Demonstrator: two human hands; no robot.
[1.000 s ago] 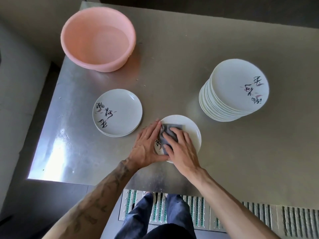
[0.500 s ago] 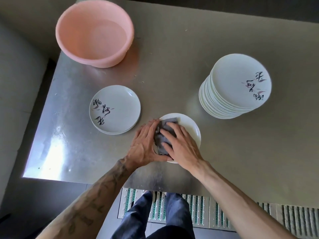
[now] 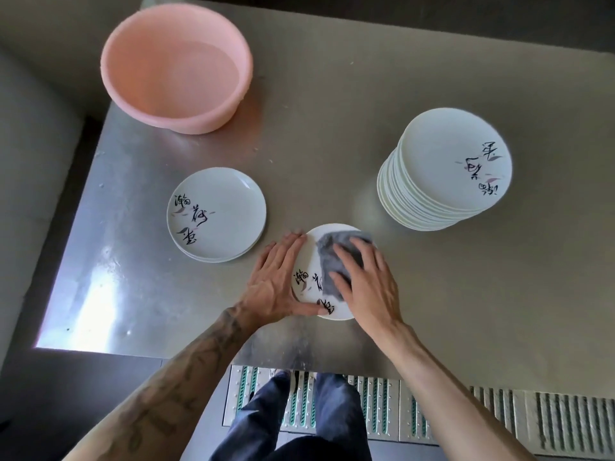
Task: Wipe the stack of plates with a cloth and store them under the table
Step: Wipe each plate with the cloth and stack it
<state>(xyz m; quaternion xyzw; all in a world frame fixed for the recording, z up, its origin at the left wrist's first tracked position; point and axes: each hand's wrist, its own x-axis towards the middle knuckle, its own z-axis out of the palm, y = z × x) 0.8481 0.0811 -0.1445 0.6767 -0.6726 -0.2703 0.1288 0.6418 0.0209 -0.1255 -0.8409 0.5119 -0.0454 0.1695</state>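
Flat-handed, both of them: the right hand lies with its fingers spread over the grey cloth, pressing it down on the plate at lower centre of the frame. The left hand rests straight-fingered against that plate's left rim, thumb along the near edge, bracing it rather than gripping.

From where I stand, the cloth covers only the right half, so the lettered left side looks yet to be reached. I'd sweep the cloth across in a full circle, right out to the rim. The left hand should stay firm, because a plate will likely skate on the steel table, and the near edge is close.

The tall stack at the right of the frame is probably waiting its turn. The small pile at left centre looks like the finished ones. A pink basin sits upper left.
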